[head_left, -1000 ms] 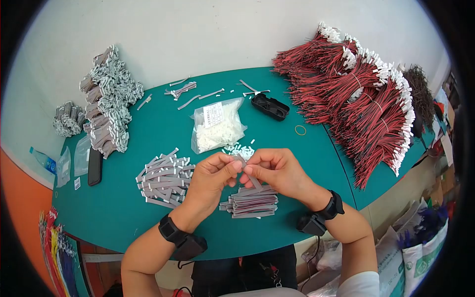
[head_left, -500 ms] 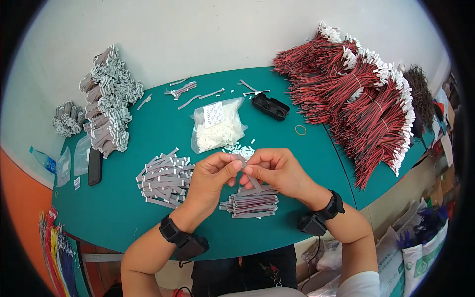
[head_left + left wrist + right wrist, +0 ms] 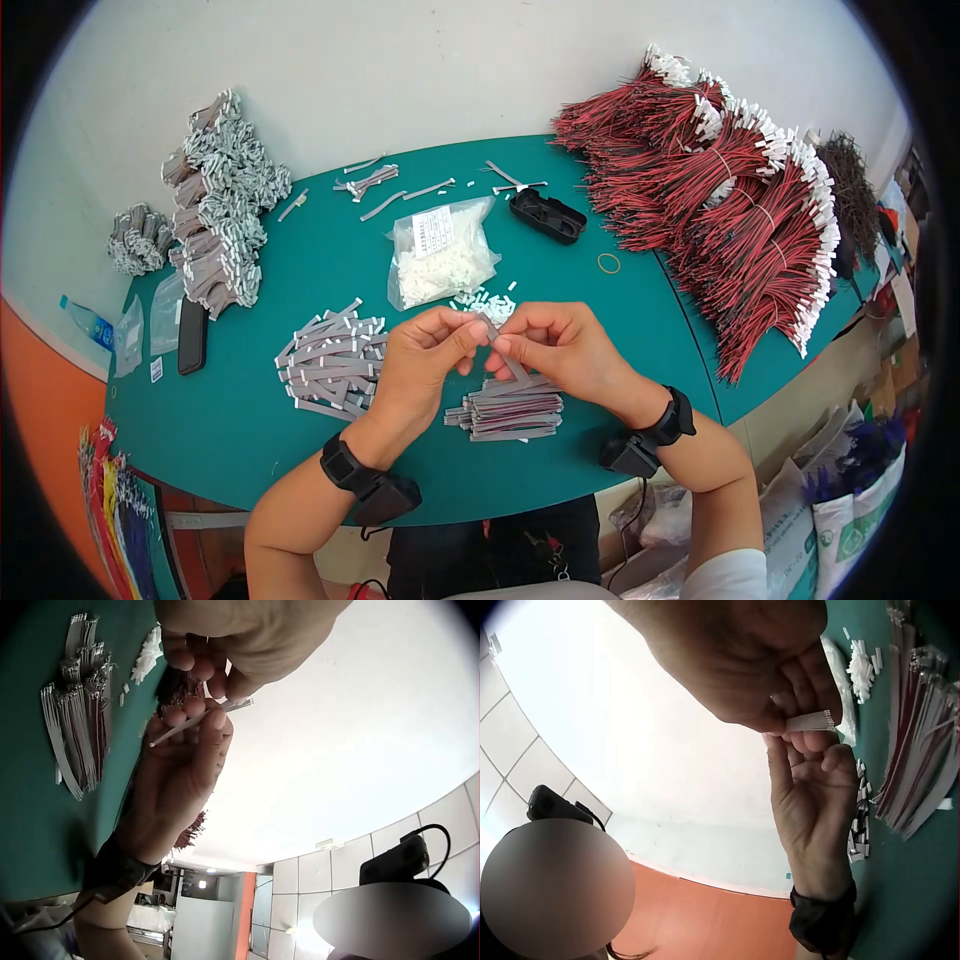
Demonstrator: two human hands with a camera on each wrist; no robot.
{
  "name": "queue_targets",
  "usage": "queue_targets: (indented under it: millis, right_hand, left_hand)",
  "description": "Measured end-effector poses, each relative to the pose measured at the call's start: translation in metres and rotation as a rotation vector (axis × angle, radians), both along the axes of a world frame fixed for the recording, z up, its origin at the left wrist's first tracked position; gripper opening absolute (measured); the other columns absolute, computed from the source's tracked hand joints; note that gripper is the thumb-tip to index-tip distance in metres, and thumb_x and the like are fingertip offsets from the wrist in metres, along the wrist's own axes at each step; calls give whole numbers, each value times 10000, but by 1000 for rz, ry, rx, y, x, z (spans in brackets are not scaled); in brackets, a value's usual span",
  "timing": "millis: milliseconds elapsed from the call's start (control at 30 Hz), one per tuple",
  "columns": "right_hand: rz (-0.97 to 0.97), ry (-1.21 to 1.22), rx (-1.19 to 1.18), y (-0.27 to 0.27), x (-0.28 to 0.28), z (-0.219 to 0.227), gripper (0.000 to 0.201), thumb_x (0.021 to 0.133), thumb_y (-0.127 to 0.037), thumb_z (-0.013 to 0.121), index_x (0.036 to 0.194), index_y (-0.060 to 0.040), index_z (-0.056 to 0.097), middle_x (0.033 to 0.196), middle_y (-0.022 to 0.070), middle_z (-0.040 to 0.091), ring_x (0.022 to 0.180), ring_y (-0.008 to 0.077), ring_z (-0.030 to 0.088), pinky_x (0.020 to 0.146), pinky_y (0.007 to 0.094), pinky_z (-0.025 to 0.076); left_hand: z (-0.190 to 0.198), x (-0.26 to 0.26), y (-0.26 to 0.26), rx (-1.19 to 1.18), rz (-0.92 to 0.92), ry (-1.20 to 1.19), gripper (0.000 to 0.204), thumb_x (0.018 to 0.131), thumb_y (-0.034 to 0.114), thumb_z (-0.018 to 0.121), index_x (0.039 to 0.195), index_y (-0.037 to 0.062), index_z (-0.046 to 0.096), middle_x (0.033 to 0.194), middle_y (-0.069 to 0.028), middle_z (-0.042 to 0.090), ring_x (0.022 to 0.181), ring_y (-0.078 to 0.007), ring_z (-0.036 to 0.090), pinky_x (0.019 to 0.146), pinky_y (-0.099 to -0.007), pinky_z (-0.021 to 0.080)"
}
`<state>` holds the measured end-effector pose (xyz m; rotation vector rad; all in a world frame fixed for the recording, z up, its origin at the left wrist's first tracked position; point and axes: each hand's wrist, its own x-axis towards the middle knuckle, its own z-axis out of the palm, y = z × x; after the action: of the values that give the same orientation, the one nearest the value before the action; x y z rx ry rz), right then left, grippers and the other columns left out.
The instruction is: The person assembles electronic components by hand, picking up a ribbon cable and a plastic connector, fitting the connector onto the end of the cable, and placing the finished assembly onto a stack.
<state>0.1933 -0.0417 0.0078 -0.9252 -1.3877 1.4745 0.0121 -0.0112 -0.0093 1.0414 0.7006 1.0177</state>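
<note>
A short flat grey ribbon cable point(image 3: 515, 368) spans both hands above the green table. My right hand point(image 3: 560, 345) pinches it between thumb and fingers, and a bare-wire end point(image 3: 827, 720) sticks out past them in the right wrist view. At the cable's other end, the left hand point(image 3: 428, 352) has its thumb and fingertips pressed together, fingertips close to the right hand's. What lies between the left fingertips is hidden. Below the hands is a stack of grey ribbon cables point(image 3: 505, 412). Just beyond the fingers lie loose small white connector housings point(image 3: 484, 302).
Left of the hands spreads a pile of ribbon cables with white ends point(image 3: 330, 362). Behind stand a clear bag of white housings point(image 3: 442, 258) and a black case point(image 3: 547, 216). Red-black wire bundles point(image 3: 720, 190) fill the right; more grey bundles point(image 3: 220, 205) and a phone point(image 3: 192, 338) sit left.
</note>
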Motion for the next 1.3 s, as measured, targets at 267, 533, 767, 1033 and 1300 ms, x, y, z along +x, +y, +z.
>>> queue_targets:
  millis: [267, 533, 767, 1033, 1300]
  right_hand:
    - [14, 28, -29, 1, 1, 1, 116, 915, -94, 558, 896, 12, 604, 811, 55, 667, 722, 80, 619, 645, 200, 488]
    - [19, 80, -65, -1, -1, 2, 109, 914, -94, 563, 912, 8, 604, 826, 69, 672, 732, 102, 637, 654, 215, 504]
    - [25, 69, -73, 1, -1, -1, 118, 911, -109, 572, 902, 5, 602, 821, 70, 672, 730, 100, 634, 641, 215, 499]
    - [36, 52, -71, 0, -1, 0, 113, 913, -106, 570, 896, 1, 600, 812, 63, 670, 715, 91, 631, 600, 198, 474]
    - [60, -7, -46, 0, 0, -2, 108, 914, -102, 565, 882, -3, 595, 788, 43, 659, 691, 76, 620, 588, 183, 456]
  left_hand:
    - [2, 1, -3, -49, -38, -114, 115, 856, 141, 656, 898, 37, 634, 777, 1, 611, 641, -60, 498, 589, -207, 398]
    - [1, 2, -5, -22, 8, -69, 135, 851, 149, 666, 923, 39, 639, 809, -4, 622, 654, -58, 488, 590, -205, 389]
    - [-1, 0, -3, 15, -1, -47, 142, 848, 141, 667, 933, 30, 641, 856, -18, 638, 677, -58, 509, 603, -204, 400]
    - [-1, -1, -2, 83, 0, 34, 141, 836, 113, 674, 932, 12, 652, 901, -49, 657, 719, -75, 545, 610, -213, 416]
    - [5, 0, -2, 158, 52, 63, 124, 831, 97, 675, 920, 11, 667, 877, -49, 663, 731, -71, 544, 645, -211, 425]
